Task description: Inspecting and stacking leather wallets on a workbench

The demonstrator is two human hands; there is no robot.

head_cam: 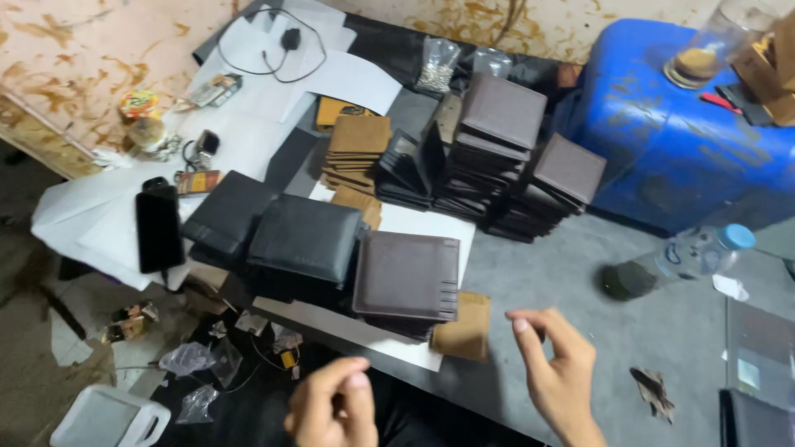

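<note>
Left hand [331, 406]: low in the view, fingers curled loosely inward, thumb on top; it holds nothing and touches nothing I can see.
Right hand [559, 372]: half open, thumb and first finger apart with a small gap, nothing between them; it hangs above the grey floor [580, 281].
Brown wallet [407, 276]: closed, flat on top of a small pile, just in front of both hands, not touched.
Tan piece [464, 329]: lies beside this pile, near the right hand.
Black wallets [306, 238]: to the left of the brown one, touching it.
Phone [158, 229]: dark, further left, on white paper.
Bottle [679, 261]: lies on its side, at the right.
</note>
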